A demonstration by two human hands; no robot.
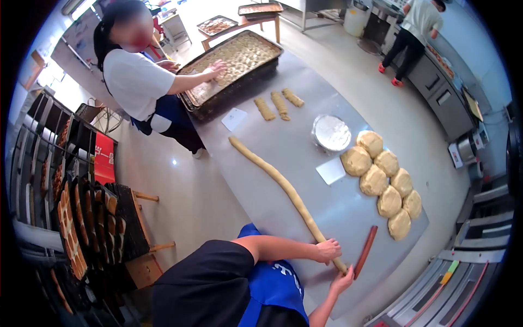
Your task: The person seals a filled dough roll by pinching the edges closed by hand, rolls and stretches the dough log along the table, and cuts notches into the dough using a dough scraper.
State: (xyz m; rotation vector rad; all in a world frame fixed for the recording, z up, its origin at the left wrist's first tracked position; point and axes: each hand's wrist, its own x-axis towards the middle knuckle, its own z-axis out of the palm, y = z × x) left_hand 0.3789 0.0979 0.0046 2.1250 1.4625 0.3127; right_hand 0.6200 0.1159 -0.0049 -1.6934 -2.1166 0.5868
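A long rope of dough (286,185) lies lengthwise along the steel table. My left hand (328,250) is closed over the rope near its near end, fingers curled around the top. At that end, my right hand (341,280) pinches the tip of the dough between thumb and fingers. Just right of my hands lies a thin reddish-brown rolling pin (365,252). Several round dough balls (373,180) sit grouped along the right side of the table. Left of them are a white scraper (330,171) and a bowl of white flour (332,133).
Across the steel table (245,180), a co-worker (136,82) touches a large tray (239,60) of small dough pieces. Three twisted dough strips (280,105) and another white scraper (234,119) lie nearby. Racks of baked goods (90,223) stand left; another person (418,35) works at the back counter.
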